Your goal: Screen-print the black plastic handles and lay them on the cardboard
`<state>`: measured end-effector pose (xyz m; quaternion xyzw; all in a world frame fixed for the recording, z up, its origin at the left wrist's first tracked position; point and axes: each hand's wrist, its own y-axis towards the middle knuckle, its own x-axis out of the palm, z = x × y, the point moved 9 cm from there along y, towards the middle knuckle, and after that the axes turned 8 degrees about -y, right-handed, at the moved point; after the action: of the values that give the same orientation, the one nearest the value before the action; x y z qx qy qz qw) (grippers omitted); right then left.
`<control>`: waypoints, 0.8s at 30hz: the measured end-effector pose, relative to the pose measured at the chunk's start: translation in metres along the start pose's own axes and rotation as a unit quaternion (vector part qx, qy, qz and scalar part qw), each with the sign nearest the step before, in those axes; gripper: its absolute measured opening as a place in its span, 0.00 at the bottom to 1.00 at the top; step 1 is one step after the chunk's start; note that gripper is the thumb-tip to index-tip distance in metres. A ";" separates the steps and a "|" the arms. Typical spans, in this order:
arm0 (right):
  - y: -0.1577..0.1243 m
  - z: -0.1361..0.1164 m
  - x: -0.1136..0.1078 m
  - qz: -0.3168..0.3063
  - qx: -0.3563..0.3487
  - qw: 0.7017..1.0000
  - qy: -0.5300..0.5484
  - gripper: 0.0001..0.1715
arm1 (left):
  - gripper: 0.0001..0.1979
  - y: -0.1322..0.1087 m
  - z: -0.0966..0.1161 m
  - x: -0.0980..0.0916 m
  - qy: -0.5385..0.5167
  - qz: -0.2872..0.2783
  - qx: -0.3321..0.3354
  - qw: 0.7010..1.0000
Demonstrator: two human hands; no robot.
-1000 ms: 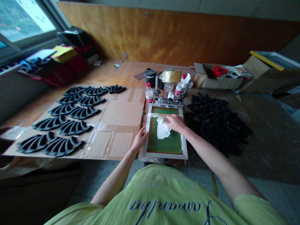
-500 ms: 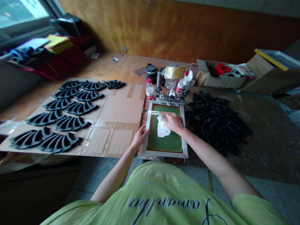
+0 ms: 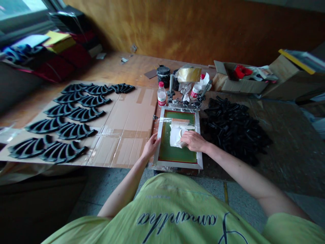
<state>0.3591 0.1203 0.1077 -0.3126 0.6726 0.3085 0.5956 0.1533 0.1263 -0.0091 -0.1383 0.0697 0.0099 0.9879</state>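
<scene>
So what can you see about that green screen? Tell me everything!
The green screen is a flat rectangle edged by a thin red line, inside a pale, metal-looking frame. It lies face up, roughly level, its far end by a clamp-like holder. A patch of white paste covers part of its middle, with a wooden-looking bar just beyond. The left hand touches the frame's left edge; the right hand is at the paste's right side.

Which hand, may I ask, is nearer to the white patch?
Right. The right hand is at the right edge of the white patch; the left hand is farther left, by the silver frame.
</scene>
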 end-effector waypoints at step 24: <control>-0.083 0.166 -0.045 0.202 0.469 0.858 0.056 0.23 | 0.30 -0.004 0.175 -0.015 -0.217 0.021 0.140 0.966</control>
<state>0.5300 0.2019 0.1325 0.1297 0.8180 0.0520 0.5581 0.1624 0.1703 0.1610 0.0087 -0.1424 0.0508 0.9885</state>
